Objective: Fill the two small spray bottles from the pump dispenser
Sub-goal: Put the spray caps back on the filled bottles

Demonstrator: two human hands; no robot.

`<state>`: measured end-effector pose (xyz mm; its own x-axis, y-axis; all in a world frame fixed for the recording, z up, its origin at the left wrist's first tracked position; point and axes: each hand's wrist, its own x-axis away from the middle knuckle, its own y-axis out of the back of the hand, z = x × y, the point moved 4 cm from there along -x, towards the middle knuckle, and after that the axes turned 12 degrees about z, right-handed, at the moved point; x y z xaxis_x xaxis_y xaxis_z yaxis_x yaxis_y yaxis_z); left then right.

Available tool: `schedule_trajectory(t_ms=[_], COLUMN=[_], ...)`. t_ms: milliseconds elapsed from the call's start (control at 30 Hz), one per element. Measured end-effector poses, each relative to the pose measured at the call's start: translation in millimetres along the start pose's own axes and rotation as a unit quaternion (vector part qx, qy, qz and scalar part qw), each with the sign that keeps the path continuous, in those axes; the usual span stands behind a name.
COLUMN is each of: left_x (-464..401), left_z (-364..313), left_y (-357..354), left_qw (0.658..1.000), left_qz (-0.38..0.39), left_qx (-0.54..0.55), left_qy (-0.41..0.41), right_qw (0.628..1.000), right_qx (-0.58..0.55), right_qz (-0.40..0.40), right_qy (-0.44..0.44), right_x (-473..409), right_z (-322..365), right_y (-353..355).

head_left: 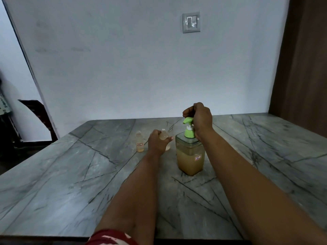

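I see two bare forearms (141,183), no watch or rings showing. At my left elbow sits a red sleeve (111,237) with pale blotches.

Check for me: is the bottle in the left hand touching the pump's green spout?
Apart. In the head view the held bottle sits below and left of the green spout, with bare table visible between them.

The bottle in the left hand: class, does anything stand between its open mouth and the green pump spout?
Nothing visible does. The small bottle in the left hand sits left of and below the green pump spout, with only open air between them. The right hand rests on the pump from above.
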<state>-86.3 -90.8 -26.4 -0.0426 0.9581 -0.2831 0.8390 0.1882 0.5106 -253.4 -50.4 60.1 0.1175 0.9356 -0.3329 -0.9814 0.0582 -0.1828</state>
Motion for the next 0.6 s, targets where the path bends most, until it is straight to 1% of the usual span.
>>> schedule_trajectory(t_ms=[100, 167, 233, 267, 300, 333, 400, 433, 500, 600], left_x=[3.2, 7.3, 10.6, 13.7, 14.4, 16.1, 30.0, 39.0, 57.9, 86.8], left_z=[-2.7, -5.1, -8.6, -11.1, -14.3, -17.7, -29.9, -36.6, -49.2, -61.6], left_y=[1.2, 3.1, 9.6, 14.1, 18.8, 22.8, 26.9, 25.7, 18.8, 5.2], left_qw=[1.000, 0.998, 0.996, 0.995, 0.995, 0.995, 0.998, 0.999, 0.995, 0.975], left_qz=[0.015, 0.036, 0.057, 0.062, 0.061, 0.059, 0.048, 0.041, 0.029, -0.001], left_qx=[-0.026, -0.046, -0.064, -0.072, -0.076, -0.074, -0.036, 0.000, 0.087, 0.196], left_qy=[0.007, 0.010, 0.017, 0.020, 0.020, 0.020, 0.017, 0.020, 0.045, 0.108], right_qw=[1.000, 0.999, 0.990, 0.985, 0.985, 0.988, 0.996, 0.996, 0.993, 0.987], right_qx=[-0.006, -0.001, 0.072, 0.103, 0.114, 0.109, 0.071, 0.061, 0.075, 0.072], right_qz=[-0.011, -0.012, 0.001, 0.002, -0.008, -0.024, -0.052, -0.056, -0.039, -0.026], right_qy=[0.005, 0.048, 0.121, 0.140, 0.132, 0.103, 0.016, -0.024, -0.086, -0.140], right_x=[1.0, 5.5, 12.9, 16.4, 14.5, 11.4, 11.0, 13.4, 22.6, 50.9], right_z=[1.1, 7.3, 23.6, 30.5, 34.5, 36.1, 30.7, 22.9, 4.2, -11.7], right_y=[0.1, 1.1, 5.9, 12.1, 19.5, 28.0, 45.4, 51.9, 55.9, 51.2])
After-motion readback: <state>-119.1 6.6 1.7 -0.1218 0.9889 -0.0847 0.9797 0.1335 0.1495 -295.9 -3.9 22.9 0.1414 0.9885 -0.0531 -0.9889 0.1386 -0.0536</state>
